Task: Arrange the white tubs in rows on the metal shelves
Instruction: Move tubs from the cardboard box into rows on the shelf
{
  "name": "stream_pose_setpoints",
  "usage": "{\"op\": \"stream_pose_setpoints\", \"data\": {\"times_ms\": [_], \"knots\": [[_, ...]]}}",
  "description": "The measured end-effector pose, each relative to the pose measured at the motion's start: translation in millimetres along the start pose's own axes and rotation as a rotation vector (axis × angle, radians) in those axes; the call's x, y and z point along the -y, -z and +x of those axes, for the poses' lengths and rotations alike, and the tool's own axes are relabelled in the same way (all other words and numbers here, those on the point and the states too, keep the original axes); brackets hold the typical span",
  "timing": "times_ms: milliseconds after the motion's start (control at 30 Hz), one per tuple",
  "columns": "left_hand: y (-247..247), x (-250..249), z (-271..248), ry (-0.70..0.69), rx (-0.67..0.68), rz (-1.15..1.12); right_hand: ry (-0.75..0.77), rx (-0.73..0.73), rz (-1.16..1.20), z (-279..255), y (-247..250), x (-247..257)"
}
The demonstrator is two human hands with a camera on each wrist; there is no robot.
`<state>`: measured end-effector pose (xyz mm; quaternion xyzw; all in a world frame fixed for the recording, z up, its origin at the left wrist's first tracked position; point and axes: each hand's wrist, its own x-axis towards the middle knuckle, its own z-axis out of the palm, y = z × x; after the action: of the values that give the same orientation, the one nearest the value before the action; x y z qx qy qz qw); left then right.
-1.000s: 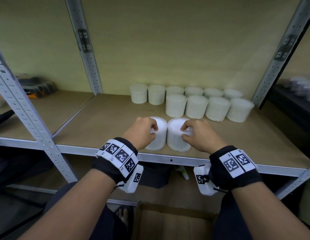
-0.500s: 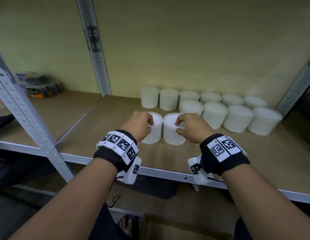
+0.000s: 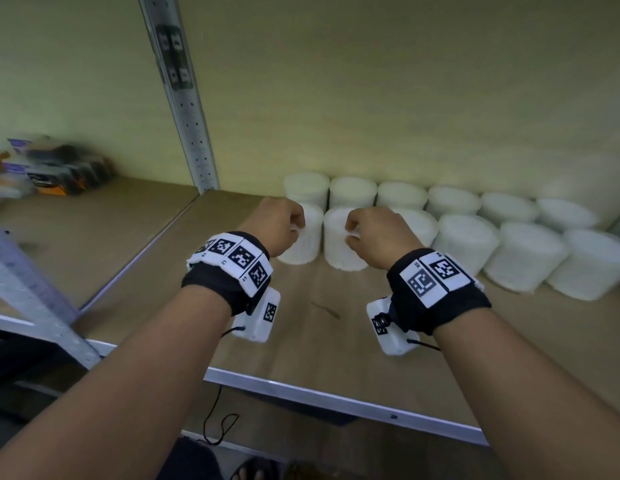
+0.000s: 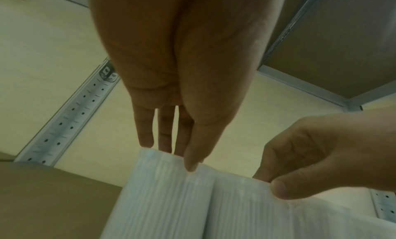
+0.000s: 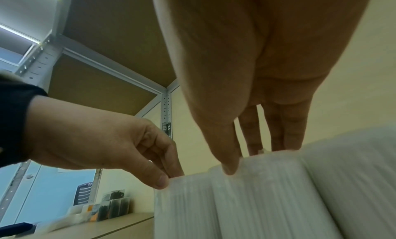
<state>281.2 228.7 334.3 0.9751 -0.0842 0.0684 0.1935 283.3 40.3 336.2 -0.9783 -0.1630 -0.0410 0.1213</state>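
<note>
The left hand point(image 3: 279, 225) pinched the top rim of one white tub point(image 3: 301, 237), thumb in front and fingers over the far edge; the right hand point(image 3: 377, 233) pinched its neighbour point(image 3: 339, 240) the same way. Both tubs stood on the shelf point(image 3: 319, 341) at about 12 o'clock from the wrists, side by side and close to touching, at the left end of the front row point(image 3: 523, 258), just before the back row point(image 3: 402, 195). Such a thin rim pinch looked risky: a push from the top could tip a tub or buckle its wall. Driven too far towards 12 o'clock, either could knock the back row out of line.
</note>
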Motion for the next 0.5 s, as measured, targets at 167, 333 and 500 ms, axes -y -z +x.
{"op": "stream_pose_setpoints", "data": {"times_ms": [167,333,500], "knots": [[-3,4,17,0.004,-0.013,-0.016,-0.008,-0.025,0.002,14,-4,-3],[-6,4,21,-0.001,-0.021,-0.004,-0.001,-0.037,0.026,18,-8,-8],[-5,4,19,0.004,0.0,-0.002,0.006,-0.022,0.123,15,-9,-15]]}}
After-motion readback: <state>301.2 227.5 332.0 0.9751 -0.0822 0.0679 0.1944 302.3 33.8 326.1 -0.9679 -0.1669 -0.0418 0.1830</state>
